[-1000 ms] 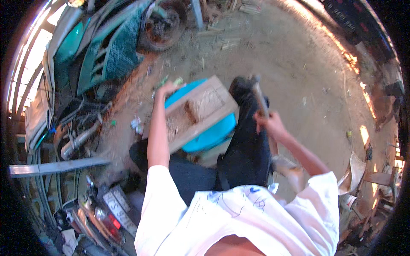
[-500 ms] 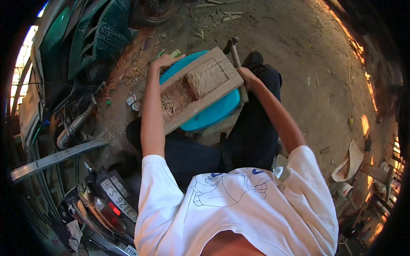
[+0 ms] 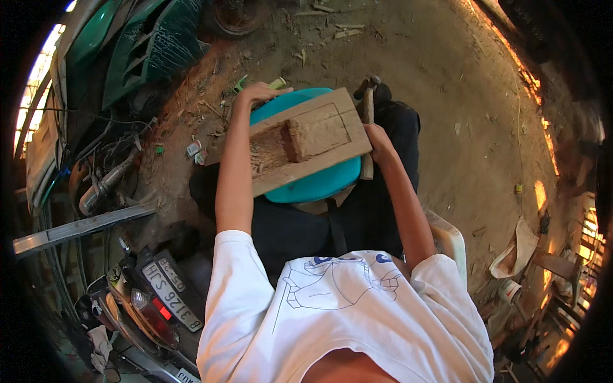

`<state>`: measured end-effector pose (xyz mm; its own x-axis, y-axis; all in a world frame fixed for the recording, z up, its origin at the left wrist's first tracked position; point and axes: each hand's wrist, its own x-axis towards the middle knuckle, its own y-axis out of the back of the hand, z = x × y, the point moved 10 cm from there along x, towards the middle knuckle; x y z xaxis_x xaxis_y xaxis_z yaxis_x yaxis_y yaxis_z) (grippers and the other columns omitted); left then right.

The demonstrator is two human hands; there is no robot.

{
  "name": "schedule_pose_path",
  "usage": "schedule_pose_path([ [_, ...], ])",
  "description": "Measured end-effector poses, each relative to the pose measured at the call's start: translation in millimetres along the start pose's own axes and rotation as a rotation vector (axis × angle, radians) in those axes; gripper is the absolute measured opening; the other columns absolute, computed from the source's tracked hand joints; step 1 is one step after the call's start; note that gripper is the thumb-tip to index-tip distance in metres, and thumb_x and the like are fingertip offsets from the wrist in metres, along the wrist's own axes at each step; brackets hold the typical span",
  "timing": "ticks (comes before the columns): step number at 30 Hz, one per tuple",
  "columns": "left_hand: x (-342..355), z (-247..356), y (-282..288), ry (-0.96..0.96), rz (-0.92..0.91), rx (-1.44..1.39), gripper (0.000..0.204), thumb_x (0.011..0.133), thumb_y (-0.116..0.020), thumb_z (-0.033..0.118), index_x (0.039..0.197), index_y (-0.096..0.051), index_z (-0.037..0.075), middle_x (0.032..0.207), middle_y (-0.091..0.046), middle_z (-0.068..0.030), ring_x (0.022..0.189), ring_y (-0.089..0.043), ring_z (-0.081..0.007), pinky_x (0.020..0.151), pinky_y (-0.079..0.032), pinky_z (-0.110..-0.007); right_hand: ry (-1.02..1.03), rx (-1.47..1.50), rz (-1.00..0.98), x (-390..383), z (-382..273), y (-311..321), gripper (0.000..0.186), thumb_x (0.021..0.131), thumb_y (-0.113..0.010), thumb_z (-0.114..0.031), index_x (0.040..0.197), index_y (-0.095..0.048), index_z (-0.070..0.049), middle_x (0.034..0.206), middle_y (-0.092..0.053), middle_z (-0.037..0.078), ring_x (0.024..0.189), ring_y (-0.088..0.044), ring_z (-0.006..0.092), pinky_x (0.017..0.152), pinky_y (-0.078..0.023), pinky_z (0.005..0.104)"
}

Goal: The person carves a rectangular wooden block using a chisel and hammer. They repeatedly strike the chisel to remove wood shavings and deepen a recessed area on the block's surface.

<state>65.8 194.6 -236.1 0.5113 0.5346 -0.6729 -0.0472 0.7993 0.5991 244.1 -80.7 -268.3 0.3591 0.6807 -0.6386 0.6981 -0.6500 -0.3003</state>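
A thick wooden board (image 3: 322,165) lies tilted across a turquoise plastic stool (image 3: 322,184) between my knees. It has a carved hollow with loose wood chips in its left part and a pencilled rectangle toward its right end. My left hand (image 3: 258,94) is closed at the board's far left side, by a tool with a yellow-green handle (image 3: 277,83), which sticks out past the fingers; its other end is hidden. My right hand (image 3: 380,142) is closed around the wooden handle of a hammer (image 3: 368,110) beside the board's right end, the hammer's head pointing away from me.
Left stand dark green vehicle panels (image 3: 134,57), a metal bar (image 3: 83,228) and a motorcycle's rear (image 3: 156,300). Wood scraps (image 3: 348,30) and a small can (image 3: 193,149) lie on the dirt floor. A pale curved piece (image 3: 516,249) lies at the right. I sit on a white seat (image 3: 447,239).
The board has turned clockwise and lies flatter across the stool. My left hand has shifted right with the yellow-green-handled tool. My right hand and the hammer have moved slightly right and nearer me.
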Motion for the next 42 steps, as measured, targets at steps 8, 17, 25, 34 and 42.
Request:
schedule_pose_path([
  [8,-18,12,-25,0.115,-0.048,-0.004,0.109,0.047,-0.059,0.085,0.110,-0.060,-0.004,0.121,-0.050,-0.0240,0.111,-0.050,-0.0392,0.079,-0.043,-0.059,0.163,-0.387,0.134,39,-9,57,0.038,0.075,-0.058,-0.015,0.106,-0.058,0.008,0.096,-0.062,0.017,0.082,-0.060,0.0239,0.071,-0.047,0.0369],
  [17,-26,5,-14,0.099,0.120,-0.048,0.084,0.054,-0.062,0.080,0.086,-0.064,0.002,0.082,-0.059,-0.0135,0.079,-0.059,-0.0271,0.061,-0.043,-0.046,0.476,-0.725,0.226,-10,-107,23,0.027,0.074,-0.063,-0.017,0.094,-0.065,0.001,0.078,-0.065,0.013,0.074,-0.062,0.0194,0.067,-0.047,0.0349],
  [25,-19,-3,-21,0.110,0.098,-0.008,0.087,0.051,-0.061,0.081,0.086,-0.064,0.002,0.083,-0.060,-0.0142,0.079,-0.060,-0.0295,0.062,-0.043,-0.048,0.488,-0.380,0.008,-90,-226,-68,0.029,0.083,-0.061,-0.027,0.082,-0.059,0.001,0.056,-0.056,0.006,0.051,-0.057,0.0146,0.051,-0.045,0.0316],
  [34,-31,1,18,-0.169,0.679,-0.023,0.076,0.065,-0.065,0.068,0.090,-0.065,-0.003,0.084,-0.063,-0.0178,0.082,-0.063,-0.0309,0.067,-0.050,-0.045,0.367,-0.639,-0.208,-185,-184,-84,0.043,0.085,-0.060,-0.043,0.064,-0.048,-0.007,0.047,-0.043,-0.001,0.033,-0.042,0.0084,0.033,-0.036,0.0248],
  [42,-212,84,66,-0.592,1.171,-0.734,0.034,0.084,-0.062,0.037,0.071,-0.063,0.006,0.054,-0.056,-0.0016,0.043,-0.049,-0.0088,0.044,-0.041,-0.027,0.189,-0.644,-0.223,-220,-84,-30,0.038,0.088,-0.060,-0.030,0.062,-0.046,-0.006,0.047,-0.043,-0.001,0.034,-0.042,0.0086,0.034,-0.033,0.0251],
])
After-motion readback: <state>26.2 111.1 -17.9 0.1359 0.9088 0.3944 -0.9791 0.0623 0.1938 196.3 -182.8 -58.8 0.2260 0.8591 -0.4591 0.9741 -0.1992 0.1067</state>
